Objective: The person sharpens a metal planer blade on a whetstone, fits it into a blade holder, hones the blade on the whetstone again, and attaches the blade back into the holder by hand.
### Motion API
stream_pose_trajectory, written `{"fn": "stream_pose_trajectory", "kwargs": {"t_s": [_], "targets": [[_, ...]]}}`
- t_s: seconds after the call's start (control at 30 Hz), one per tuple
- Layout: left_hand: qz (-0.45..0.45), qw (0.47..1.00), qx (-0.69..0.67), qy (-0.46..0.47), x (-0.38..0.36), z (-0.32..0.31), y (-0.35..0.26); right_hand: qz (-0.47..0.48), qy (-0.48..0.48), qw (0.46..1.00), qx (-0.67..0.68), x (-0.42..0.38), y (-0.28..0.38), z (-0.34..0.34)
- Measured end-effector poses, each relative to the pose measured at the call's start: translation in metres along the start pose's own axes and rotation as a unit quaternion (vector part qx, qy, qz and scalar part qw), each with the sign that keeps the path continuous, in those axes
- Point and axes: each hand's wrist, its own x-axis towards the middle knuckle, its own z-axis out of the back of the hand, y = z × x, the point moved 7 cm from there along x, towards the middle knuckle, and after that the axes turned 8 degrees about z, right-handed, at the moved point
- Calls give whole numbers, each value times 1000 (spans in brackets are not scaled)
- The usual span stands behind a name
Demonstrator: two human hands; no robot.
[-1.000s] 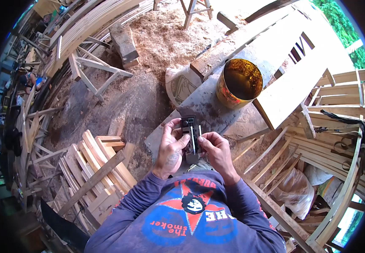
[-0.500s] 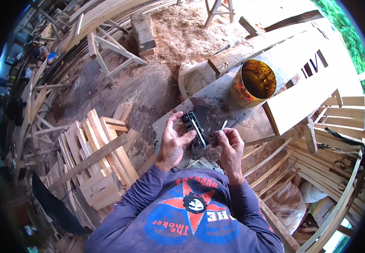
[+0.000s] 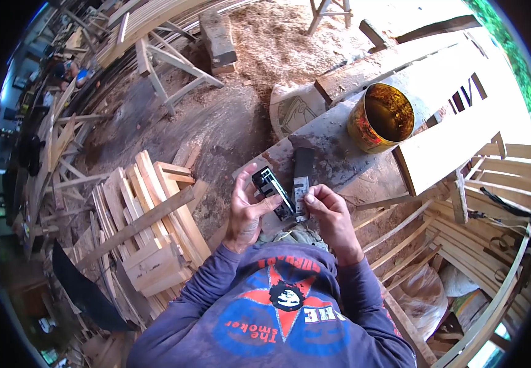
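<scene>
My left hand [image 3: 248, 211] holds a small black rectangular device [image 3: 274, 191] with its inner parts showing, thumb on its lower end. Beside it, my right hand [image 3: 333, 214] is closed in a pinch; what sits between its fingertips is too small to name. Those fingertips are next to a flat grey metal-like piece [image 3: 301, 197] on the bench [image 3: 333, 138]. A dark flat piece [image 3: 304, 162] lies just above that one. Farther right on the bench stands a round open tin [image 3: 382, 118], rusty orange and yellow.
Stacked wooden boards [image 3: 149, 211] lie to the left, with a trestle [image 3: 176, 67] beyond. A slatted wooden frame [image 3: 486, 239] stands at the right. Sawdust [image 3: 271, 37] covers the ground ahead. Part of a person [image 3: 72, 72] shows at the far upper left.
My right hand has moved left toward the black device, and the thin light piece in its pinch no longer shows. The view has shifted, so the flat grey piece is more visible.
</scene>
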Motion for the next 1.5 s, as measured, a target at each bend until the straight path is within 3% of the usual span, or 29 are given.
{"fn": "stream_pose_trajectory", "kwargs": {"t_s": [0.3, 0.43, 0.6, 0.93, 1.0, 1.1, 1.23, 1.33, 1.5], "targets": [[59, 998, 20, 30, 21, 7, -3, 6, -78, 989, -126, 16, -11, -11], [63, 995, 26, 69, 21, 8, -11, -38, -122, 975, -182, 17, -7, -19], [62, 994, 54, 69, 27, 5, -15, -34, -102, 989, -100, 17, -5, -30], [48, 993, 44, 97, 39, -48, 5, -73, -95, 991, -53, 20, 41, 38], [-5, 994, 94, 62, 41, -58, 11, -54, -81, 993, -64, 21, 58, 54], [18, 997, 56, 48, 40, -70, 29, -59, -60, 992, -92, 21, 63, 62], [18, 999, 23, 26, 39, -80, 29, -42, -84, 995, -21, 26, 65, 68], [6, 998, 51, 41, 44, -91, 19, -70, -73, 992, -70, 26, 63, 67], [-2, 991, 82, 103, 56, -91, 18, -31, -107, 989, -102, 31, 56, 63]]}}
